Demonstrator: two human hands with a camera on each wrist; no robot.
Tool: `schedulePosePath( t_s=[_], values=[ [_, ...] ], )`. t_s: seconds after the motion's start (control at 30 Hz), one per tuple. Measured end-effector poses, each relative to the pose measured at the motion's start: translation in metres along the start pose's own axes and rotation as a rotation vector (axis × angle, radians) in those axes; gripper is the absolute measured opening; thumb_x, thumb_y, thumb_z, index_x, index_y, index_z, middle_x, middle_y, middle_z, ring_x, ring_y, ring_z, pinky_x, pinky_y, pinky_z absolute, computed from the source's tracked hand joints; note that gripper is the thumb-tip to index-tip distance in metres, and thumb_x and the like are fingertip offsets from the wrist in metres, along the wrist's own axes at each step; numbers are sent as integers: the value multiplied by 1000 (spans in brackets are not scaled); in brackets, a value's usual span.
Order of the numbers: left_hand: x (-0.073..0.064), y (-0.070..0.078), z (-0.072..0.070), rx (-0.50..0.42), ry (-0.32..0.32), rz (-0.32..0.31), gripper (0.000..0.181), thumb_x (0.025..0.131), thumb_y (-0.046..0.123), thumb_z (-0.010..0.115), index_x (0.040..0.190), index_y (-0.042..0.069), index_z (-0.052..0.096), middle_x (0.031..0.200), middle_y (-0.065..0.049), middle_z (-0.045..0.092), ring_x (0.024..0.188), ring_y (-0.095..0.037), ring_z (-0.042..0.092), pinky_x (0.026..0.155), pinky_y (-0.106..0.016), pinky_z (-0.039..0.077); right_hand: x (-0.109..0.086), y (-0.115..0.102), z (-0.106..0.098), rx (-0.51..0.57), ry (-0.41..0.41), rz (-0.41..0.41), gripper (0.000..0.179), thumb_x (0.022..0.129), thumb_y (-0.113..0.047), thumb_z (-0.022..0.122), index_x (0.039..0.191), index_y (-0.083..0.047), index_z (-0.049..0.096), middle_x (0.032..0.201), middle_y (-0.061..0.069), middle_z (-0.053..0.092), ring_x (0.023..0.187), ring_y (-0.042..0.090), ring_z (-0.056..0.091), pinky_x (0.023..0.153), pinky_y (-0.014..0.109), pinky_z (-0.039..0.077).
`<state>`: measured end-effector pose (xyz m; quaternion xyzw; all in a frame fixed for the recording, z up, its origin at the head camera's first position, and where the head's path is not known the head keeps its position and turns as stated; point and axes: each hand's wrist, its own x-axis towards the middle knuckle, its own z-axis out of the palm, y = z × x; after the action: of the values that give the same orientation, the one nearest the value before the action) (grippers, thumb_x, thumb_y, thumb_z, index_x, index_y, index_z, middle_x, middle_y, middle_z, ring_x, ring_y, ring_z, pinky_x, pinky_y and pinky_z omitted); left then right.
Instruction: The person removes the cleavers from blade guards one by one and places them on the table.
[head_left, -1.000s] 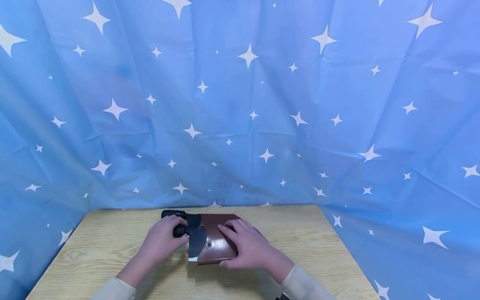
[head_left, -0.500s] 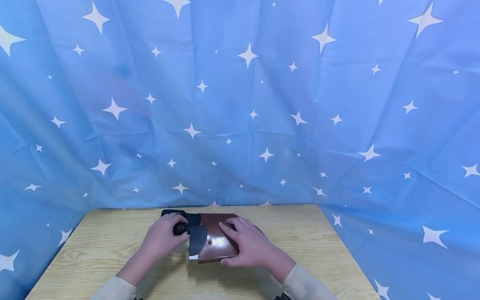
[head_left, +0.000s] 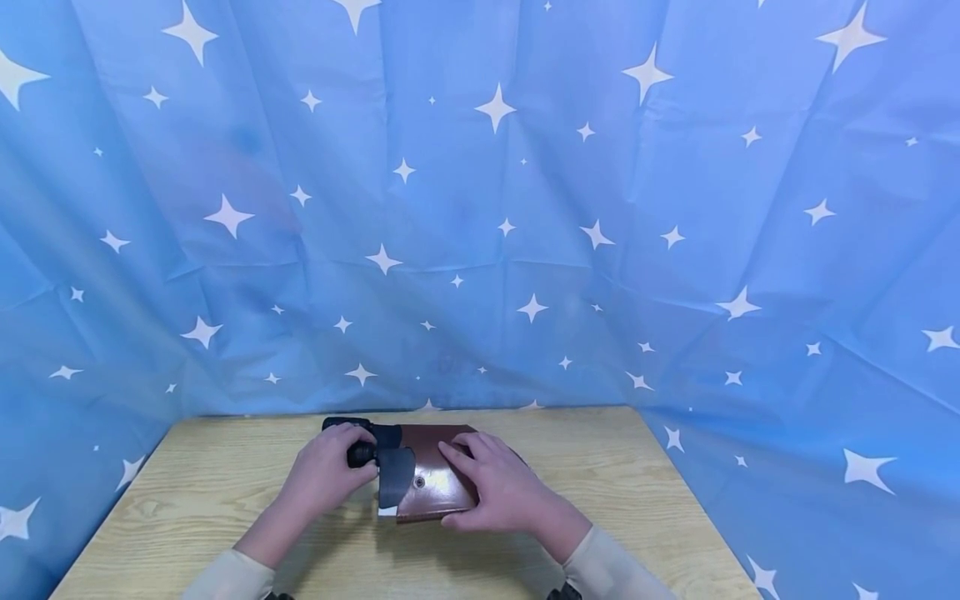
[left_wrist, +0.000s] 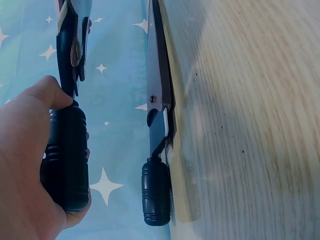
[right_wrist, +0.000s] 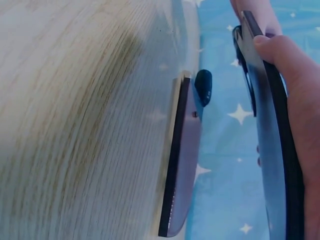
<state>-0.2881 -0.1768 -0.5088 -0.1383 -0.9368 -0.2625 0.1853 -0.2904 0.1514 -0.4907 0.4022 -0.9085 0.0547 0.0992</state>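
In the head view, my left hand grips the black ridged handle of a broad-bladed knife. Part of its dark blade shows beside the handle, with a pale strip at the lower edge. The rest sits inside a shiny brown sheath with a snap button. My right hand holds that sheath at its right end, thumb by the near edge. The left wrist view shows fingers curled round the handle. Both wrist views show the held knife raised off the table.
A second sheathed knife lies behind on the table, its black handle to the left and its brown sheath to the right. The pale wooden table ends at a blue curtain with white stars.
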Motion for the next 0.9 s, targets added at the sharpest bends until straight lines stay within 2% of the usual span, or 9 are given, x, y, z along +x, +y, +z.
schedulePosePath(
  t_s=[0.3,0.57,0.73,0.9],
  values=[
    [1,1,1,5,7,1,28,83,27,89,108,20,80,117,-4,76,113,-32,72,93,-56,59,-1,1,1,-22,39,-23,109,87,-83,72,169,-16,47,156,7,54,145,26,51,124,48,42],
    [0,1,-1,-5,-8,-10,28,84,28,89,110,19,81,120,-7,76,115,-35,72,94,-58,59,-4,3,3,-8,8,12,111,87,-85,71,171,-18,44,159,5,51,148,25,48,125,47,41],
    [-1,-1,-6,-25,3,-19,26,83,24,89,107,19,81,114,-3,76,112,-34,72,92,-58,59,-10,6,-4,23,10,31,110,87,-80,75,171,-17,44,160,7,51,146,27,49,121,50,44],
    [2,-2,-11,-30,21,-2,27,82,23,89,107,18,81,112,-2,75,108,-31,72,90,-56,59,-7,10,-12,-5,41,-8,108,88,-78,75,170,-15,46,156,8,53,141,25,52,119,46,46]
  ],
)
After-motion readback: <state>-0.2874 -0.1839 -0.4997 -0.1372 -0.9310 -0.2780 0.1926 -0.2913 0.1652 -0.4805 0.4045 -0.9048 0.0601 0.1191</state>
